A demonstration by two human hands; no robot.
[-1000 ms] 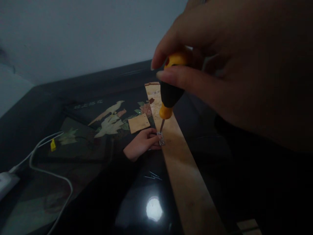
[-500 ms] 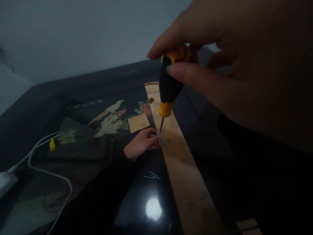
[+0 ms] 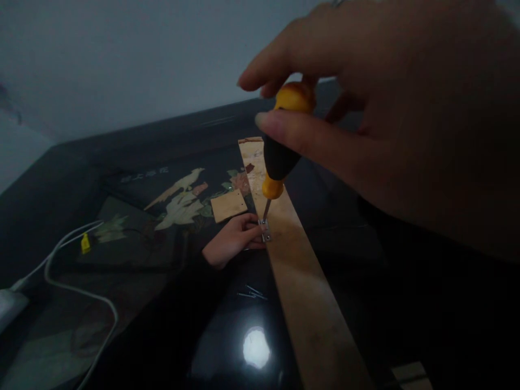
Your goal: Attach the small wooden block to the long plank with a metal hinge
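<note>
Leaning at a slant from your right hand, the black and yellow screwdriver meets the small metal plate with its tip, at the plate's upper hole or screw head; the two are too small to tell apart. Your right fingers hold the handle loosely: the thumb lies across it, the forefinger stretches past its yellow end without closing on it, and the rest are partly hidden behind.

The plate sits on the left edge of the long wooden board, which runs from the bottom of the view away from you toward the far side of the dark, glossy desk. Your left hand is at that same edge, its fingers bent and touching the plate; you cannot tell from here whether they pinch it or only steady it.

Just beyond your left hand lies a small wooden piece with holes, next to the board. Nearer you, left of the board, a few thin screws lie together. Farther left are a white cable and its yellow tag; another wooden piece shows at the lower right.
</note>
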